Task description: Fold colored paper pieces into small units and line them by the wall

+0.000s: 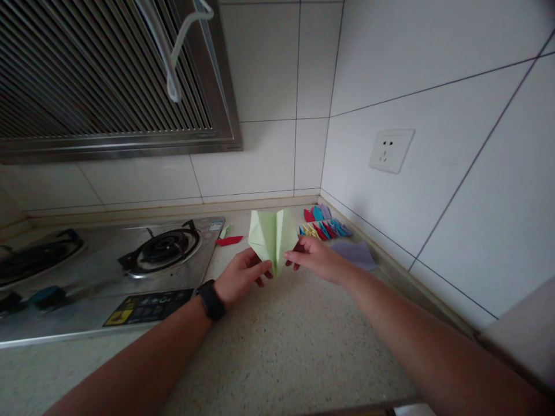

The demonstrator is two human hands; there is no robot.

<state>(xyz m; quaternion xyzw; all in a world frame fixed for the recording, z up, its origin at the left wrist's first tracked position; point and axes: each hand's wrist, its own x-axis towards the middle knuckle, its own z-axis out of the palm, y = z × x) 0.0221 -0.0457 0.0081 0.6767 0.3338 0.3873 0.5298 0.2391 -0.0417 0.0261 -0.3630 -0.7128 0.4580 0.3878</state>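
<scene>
Between my two hands is a pale green sheet of folding paper (272, 234), creased down its middle and narrowing to a point at the bottom. My left hand (245, 268) pinches its lower left edge, thumb in front and fingers behind. On the other side, my right hand (314, 257) grips the lower right edge the same way. The paper is raised above the speckled counter (277, 341). Just past my right hand lies a row of small folded paper pieces (327, 230) in yellow, red, blue and purple.
Flat purple paper (355, 254) lies by the right wall. A red folded strip (229, 240) and a small green piece (224, 231) rest beside the gas stove (173, 289) on the left. A range hood (130, 141) overhangs the stove. A socket (391, 150) is on the right wall.
</scene>
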